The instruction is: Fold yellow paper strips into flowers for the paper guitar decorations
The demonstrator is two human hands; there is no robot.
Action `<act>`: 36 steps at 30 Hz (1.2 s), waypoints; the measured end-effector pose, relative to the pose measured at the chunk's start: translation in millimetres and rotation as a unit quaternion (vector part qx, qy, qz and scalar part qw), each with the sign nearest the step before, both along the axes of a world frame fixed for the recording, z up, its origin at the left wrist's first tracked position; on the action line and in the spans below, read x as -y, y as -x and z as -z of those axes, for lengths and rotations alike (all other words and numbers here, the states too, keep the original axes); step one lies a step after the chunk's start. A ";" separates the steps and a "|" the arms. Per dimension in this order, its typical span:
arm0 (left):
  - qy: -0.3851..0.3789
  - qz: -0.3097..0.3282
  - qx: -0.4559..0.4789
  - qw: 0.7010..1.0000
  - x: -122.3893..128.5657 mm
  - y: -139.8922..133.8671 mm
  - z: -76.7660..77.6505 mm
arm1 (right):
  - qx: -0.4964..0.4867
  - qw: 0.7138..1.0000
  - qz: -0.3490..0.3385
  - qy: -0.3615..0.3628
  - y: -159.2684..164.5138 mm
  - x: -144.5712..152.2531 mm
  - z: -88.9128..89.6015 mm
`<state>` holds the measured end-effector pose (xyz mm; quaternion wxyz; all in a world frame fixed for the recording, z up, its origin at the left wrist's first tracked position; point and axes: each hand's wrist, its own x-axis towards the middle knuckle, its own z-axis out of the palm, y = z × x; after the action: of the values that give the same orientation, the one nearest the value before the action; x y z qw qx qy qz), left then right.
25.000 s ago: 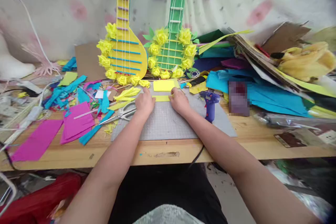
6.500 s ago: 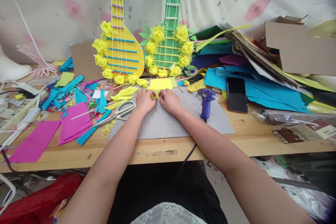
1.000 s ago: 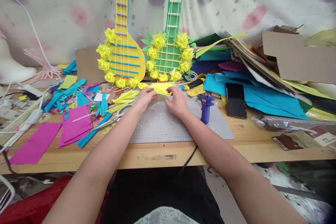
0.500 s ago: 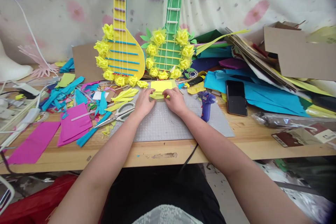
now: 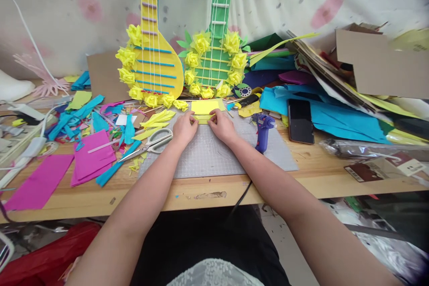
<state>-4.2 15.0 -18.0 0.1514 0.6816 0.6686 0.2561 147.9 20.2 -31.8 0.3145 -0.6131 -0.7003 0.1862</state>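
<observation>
A small yellow paper sheet (image 5: pixel 205 107) lies at the far part of the grey cutting mat (image 5: pixel 201 161). Along its near edge runs a narrow folded-looking yellow band. My left hand (image 5: pixel 184 130) pinches the left end of that band, and my right hand (image 5: pixel 222 127) pinches its right end, thumbs and fingers closed. To the left of my left hand lie scissors (image 5: pixel 157 140) with grey handles. A purple-blue glue gun (image 5: pixel 263 132) stands on the mat, right of my right hand.
Behind the mat stand a yellow paper guitar (image 5: pixel 157 67) and a green one (image 5: pixel 214 65), both edged with yellow paper flowers. Magenta sheets (image 5: pixel 92 154) and coloured scraps cover the left side. A phone (image 5: pixel 300 120) and piled blue paper (image 5: pixel 351 114) lie right.
The view has shifted slightly. Both hands stay at the yellow paper, and the band along its near edge now shows flatter and straighter between my fingers.
</observation>
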 end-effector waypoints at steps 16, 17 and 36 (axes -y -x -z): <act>-0.012 -0.025 -0.042 0.999 2.5 -8.7 -4.2 | 0.066 0.998 0.024 -0.005 7.2 3.7 -5.5; -0.014 -0.025 -0.040 0.999 2.6 -8.7 -4.2 | 0.074 0.997 0.024 -0.005 7.4 4.1 -6.1; -0.058 0.036 -0.093 0.993 2.8 -10.3 2.5 | 0.181 0.983 0.005 -0.041 12.4 6.4 -2.8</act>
<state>6.1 12.1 -20.5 0.0579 0.7340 0.6385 0.2238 135.5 13.8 -29.0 0.2083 -0.6271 -0.7494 0.0417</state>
